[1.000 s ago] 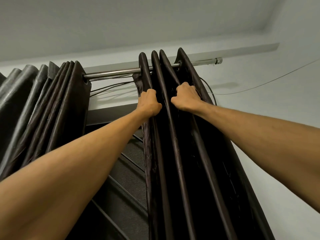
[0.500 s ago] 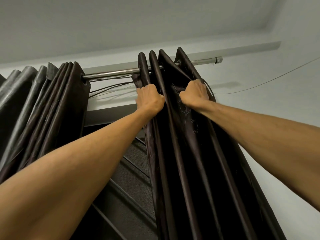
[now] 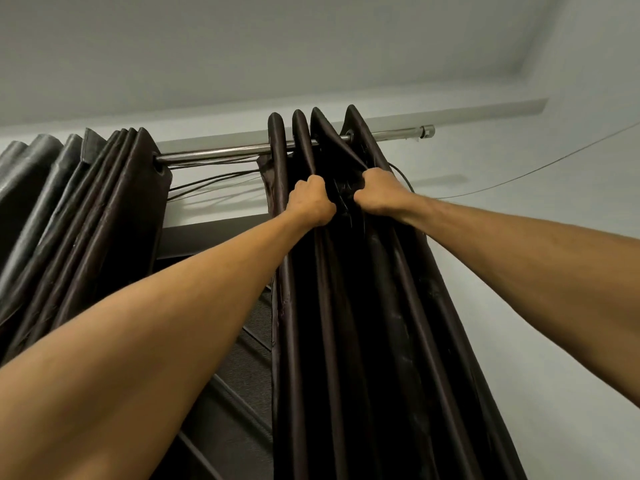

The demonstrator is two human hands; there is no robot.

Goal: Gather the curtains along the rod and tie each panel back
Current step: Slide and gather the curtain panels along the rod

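Folds of the right curtain panel (image 3: 363,323) hang bunched from the rod (image 3: 225,152), packed into four tight upright ridges near the rod's right end, short of its end cap (image 3: 426,131). Both arms reach up to this panel, and both hands clutch it just below the rod. The left hand (image 3: 310,202) is a closed fist wrapped round one of the left-hand folds, knuckles up, directly under the rod. The right hand (image 3: 379,194) is also curled tight, gripping a fold further toward the rod's capped end; its fingers are buried in the cloth and cannot be seen singly. The two fists sit close together with only a narrow strip of dark, crumpled fabric between them. From there the panel drops straight down below the rod and out of the bottom of the view, its sheen showing long vertical pleats. Toward the rod's other end the left curtain panel (image 3: 104,209) is likewise gathered into close folds, its nearest eyelet (image 3: 159,166) threaded on the rod; greyer folds lie beyond it at the edge of view. Between the two panels a bare length of rod shows, with several thin cables (image 3: 214,178) running just beneath it. Under that bare stretch is a dark window frame (image 3: 214,233). A thin wire (image 3: 519,174) runs from behind the right panel, below the rod's cap, out across the pale wall (image 3: 554,271). Above the rod is the ceiling (image 3: 242,46).
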